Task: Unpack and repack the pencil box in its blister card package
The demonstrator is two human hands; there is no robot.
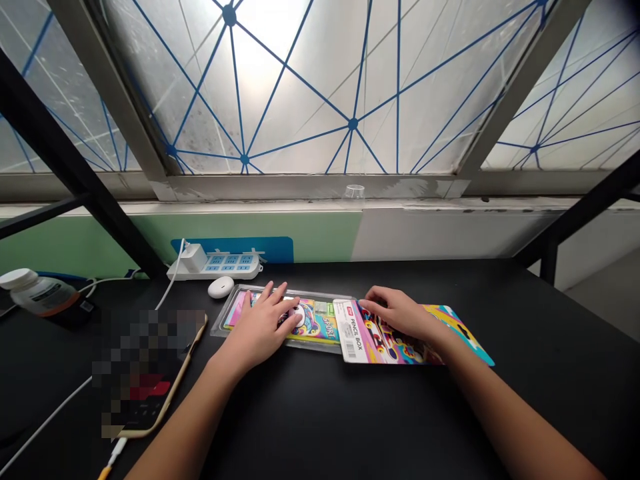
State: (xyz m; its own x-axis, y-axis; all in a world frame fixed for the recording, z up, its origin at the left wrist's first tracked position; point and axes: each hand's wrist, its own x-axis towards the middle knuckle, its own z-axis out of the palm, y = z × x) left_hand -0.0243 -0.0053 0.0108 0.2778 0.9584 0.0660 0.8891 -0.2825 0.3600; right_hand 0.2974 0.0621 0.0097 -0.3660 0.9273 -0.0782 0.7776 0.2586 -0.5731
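My left hand [263, 327] lies with its fingers spread over a colourful pencil box [325, 325], marked "SPORT", inside a clear plastic tray [220, 325]. Part of the box is hidden under that hand. To the right, a printed cardboard card [353, 333] reading "PENCIL BOX" overlaps the tray's right end. My right hand [397, 310] is closed at the card's far edge, its thumb and fingers bent together there. My right wrist and forearm cross over the card and cover some of its bright pattern.
A phone or tablet [186, 363] with a blurred screen and a cable lies at left. Behind are a white oval case [221, 287], a power strip [225, 265] and a bottle [43, 293]. A clear cup [355, 192] stands on the window sill; black bars slope at both sides.
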